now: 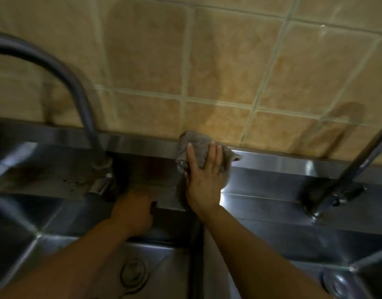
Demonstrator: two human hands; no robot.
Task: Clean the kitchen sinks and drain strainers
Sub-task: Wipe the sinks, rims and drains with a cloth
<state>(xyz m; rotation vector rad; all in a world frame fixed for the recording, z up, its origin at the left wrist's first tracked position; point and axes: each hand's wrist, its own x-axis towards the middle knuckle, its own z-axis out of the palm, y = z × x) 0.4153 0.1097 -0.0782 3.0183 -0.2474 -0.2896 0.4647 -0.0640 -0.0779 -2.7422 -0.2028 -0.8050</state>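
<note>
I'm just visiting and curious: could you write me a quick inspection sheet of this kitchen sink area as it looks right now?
Surface: stainless steel back ledge behind the basins, with dark specks near the left faucet's base.
Job's things: grey cloth against the ledge below the tiled wall; left drain strainer and right drain strainer sit in their basins.
Clutter: nothing seen.
Hands: right hand presses flat on the cloth, fingers straight; left hand rests on the sink's back rim, its fingers blurred and dim.
Cables: nothing seen.
Surroundings: curved left faucet; dark right faucet; dim light, a stain on the tiles at right.
</note>
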